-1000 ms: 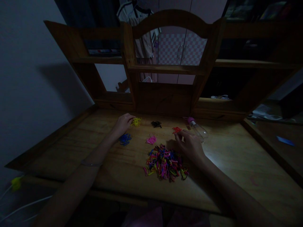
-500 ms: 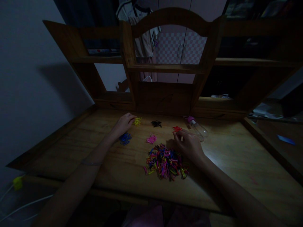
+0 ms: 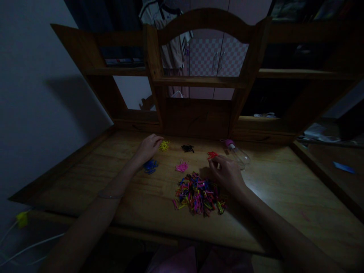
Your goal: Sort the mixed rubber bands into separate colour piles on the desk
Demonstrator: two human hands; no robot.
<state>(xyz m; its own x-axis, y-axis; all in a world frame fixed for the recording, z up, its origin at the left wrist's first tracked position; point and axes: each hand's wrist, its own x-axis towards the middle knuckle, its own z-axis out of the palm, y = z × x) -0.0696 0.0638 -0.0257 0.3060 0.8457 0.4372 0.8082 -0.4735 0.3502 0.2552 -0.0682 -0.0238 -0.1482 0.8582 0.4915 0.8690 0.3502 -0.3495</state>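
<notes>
Five single-colour piles on worktop: blue, yellow, black, pink, red. Mixed pile lay nearer the wearer, below pink. L hand at yellow's edge, fingertips close together; R hand by red, thumb + index nearly meeting; couldn't tell if either pinched a piece. Clear bottle, pink cap, lay just beyond R hand.

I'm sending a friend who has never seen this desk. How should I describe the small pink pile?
On the wooden desk, find the large mixed-colour heap. The small pink pile lies just beyond it, with the black pile farther back. It alone is all pink; the heap merely has pink among other colours.
</notes>
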